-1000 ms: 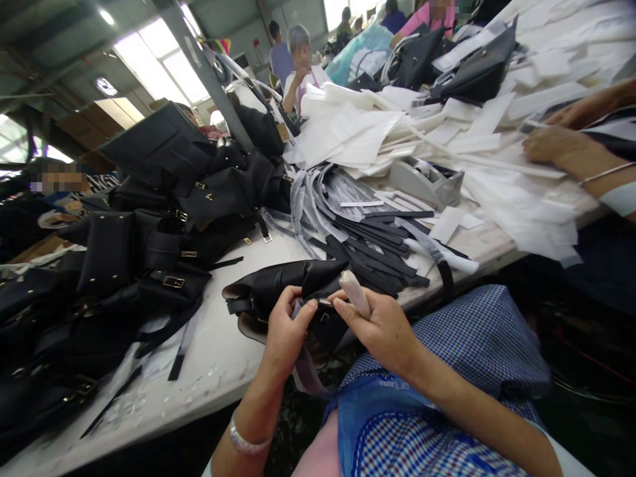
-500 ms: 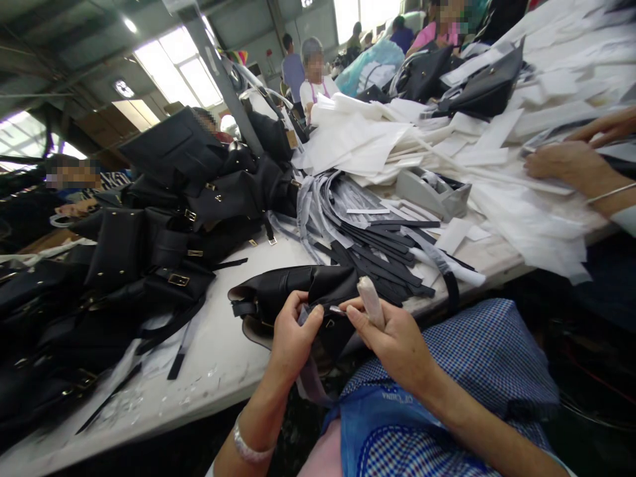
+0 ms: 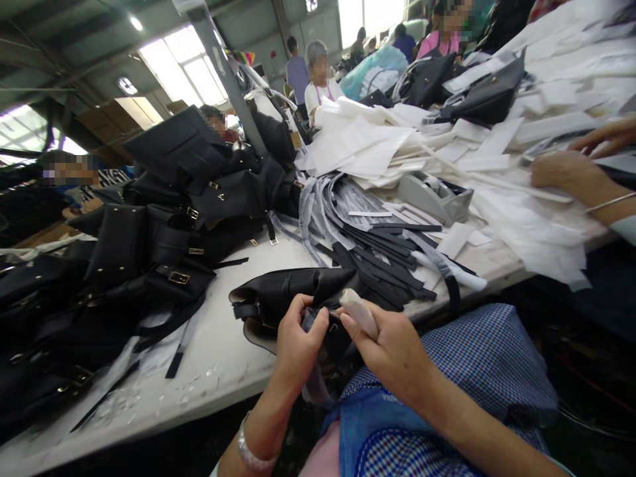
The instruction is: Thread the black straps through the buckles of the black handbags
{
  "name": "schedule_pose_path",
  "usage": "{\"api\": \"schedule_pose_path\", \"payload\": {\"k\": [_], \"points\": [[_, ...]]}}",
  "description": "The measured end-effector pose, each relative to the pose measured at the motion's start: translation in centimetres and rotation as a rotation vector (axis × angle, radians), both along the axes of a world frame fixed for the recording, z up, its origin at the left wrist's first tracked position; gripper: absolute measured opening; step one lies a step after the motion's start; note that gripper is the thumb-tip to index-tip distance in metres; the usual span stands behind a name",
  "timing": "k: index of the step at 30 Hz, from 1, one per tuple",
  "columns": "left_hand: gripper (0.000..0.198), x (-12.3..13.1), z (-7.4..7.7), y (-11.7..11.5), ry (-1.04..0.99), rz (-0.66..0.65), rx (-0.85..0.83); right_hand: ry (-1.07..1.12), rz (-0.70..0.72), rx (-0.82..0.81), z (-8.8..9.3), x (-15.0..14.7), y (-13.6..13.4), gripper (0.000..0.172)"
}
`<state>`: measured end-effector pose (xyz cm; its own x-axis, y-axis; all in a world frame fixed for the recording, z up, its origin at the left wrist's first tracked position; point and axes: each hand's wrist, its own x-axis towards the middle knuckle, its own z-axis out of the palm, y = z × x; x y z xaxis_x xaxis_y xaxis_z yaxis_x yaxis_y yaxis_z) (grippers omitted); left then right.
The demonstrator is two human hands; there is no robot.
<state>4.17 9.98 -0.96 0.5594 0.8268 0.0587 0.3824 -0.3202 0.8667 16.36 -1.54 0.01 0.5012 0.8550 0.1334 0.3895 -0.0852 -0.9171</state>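
A black leather bag lies at the near edge of the white table, partly over my lap. My left hand is closed, pinching a strap or flap of the bag near a small metal fitting. My right hand is closed too, its forefinger wrapped in pale tape, pinching the same spot from the right. What sits between the fingertips is too small to name.
A heap of black bags with gold buckles fills the left of the table. Black and grey straps lie ahead, white paper sheets and a grey tape dispenser beyond. A co-worker's hands rest at right. Other people sit further back.
My hands have stayed on the bag, drawing slightly closer together; the right forefinger has tipped leftward. The view has shifted a little.
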Motion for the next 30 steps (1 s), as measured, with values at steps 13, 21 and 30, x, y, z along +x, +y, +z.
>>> {"api": "schedule_pose_path", "payload": {"k": [13, 21, 30], "points": [[0.011, -0.2, -0.9, -1.2, 0.048, -0.040, 0.252, -0.109, -0.055, -0.100, 0.1, -1.2, -0.2, 0.017], [0.011, -0.6, -1.3, -0.4, 0.104, -0.143, 0.322, -0.139, -0.082, -0.110, -0.6, -1.6, 0.7, 0.019], [0.011, -0.8, -2.1, 0.5, 0.090, -0.170, 0.334, -0.137, -0.073, -0.136, -2.0, -2.7, 1.1, 0.019]]}}
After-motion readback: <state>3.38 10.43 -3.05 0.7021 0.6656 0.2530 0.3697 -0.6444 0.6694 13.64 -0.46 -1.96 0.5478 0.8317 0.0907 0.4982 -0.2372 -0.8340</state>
